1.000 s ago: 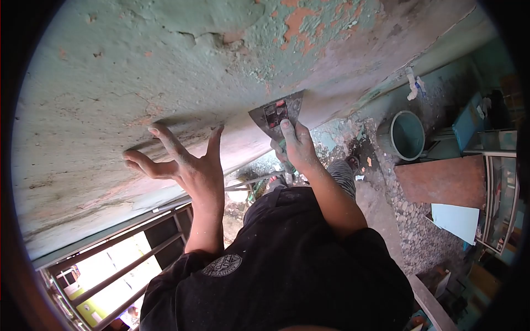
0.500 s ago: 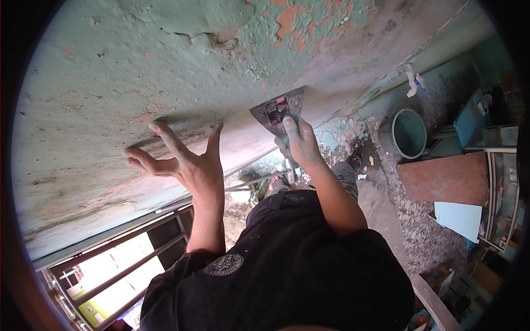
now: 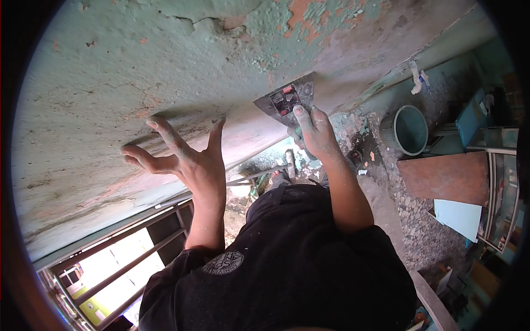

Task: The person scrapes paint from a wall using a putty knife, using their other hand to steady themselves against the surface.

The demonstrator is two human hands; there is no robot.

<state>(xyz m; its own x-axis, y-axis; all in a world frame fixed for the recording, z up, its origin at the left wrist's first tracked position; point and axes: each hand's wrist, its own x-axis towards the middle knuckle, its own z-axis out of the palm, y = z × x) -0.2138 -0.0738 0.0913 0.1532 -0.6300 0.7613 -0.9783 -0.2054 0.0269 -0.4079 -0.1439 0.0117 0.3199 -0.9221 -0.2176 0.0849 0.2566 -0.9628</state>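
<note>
My left hand (image 3: 185,160) is spread flat against the green painted wall (image 3: 110,83), fingers apart and fingertips touching the surface. My right hand (image 3: 317,135) grips a wide metal scraper (image 3: 287,99) by its handle, forefinger laid on the blade. The blade's edge presses against the wall where the green paint is flaking and orange patches show. Both hands are dusty.
A barred window (image 3: 110,265) lies below my left arm. Far below, the rubble-strewn floor holds a green bucket (image 3: 409,131), a brown board (image 3: 444,179), a pale sheet (image 3: 457,218) and a metal shelf frame (image 3: 505,193). Paint flakes litter the ground.
My right hand has pushed the scraper up and to the right along the wall. My left hand has stayed pressed in nearly the same place.
</note>
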